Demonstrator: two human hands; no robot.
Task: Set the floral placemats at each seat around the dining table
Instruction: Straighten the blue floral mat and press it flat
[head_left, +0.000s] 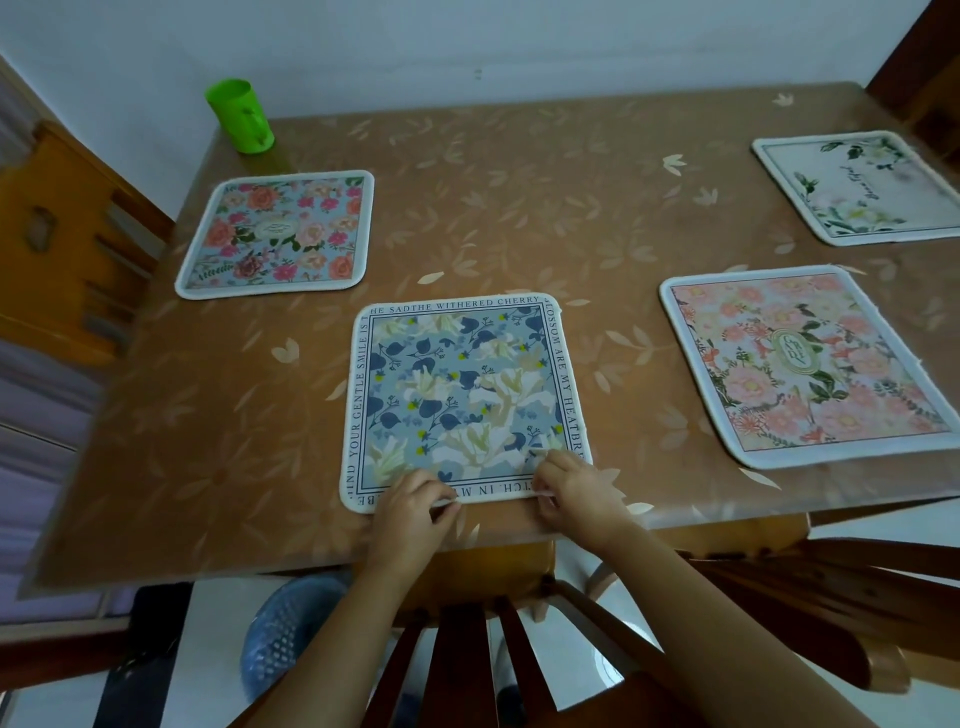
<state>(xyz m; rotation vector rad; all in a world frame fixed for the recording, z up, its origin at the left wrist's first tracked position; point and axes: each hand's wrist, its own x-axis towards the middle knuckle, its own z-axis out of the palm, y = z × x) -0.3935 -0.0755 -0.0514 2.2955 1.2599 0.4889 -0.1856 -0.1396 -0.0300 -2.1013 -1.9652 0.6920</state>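
Two hands on it: left hand (415, 506) and right hand (571, 491) both pinch the near hem of the blue placemat (457, 395). It's squarish, no real long axis, lying flat, squared to the front edge of the worktop (519, 208).

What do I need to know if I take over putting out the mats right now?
Left hand and right hand: fingers of both pinch the near edge of the blue placemat, which lies flat by the near chair.
Done: rose placemat far left, pink placemat right, white placemat far right, all flat on the table.
Left: probably square the blue one and let go. Whether more seats need mats cannot be told.
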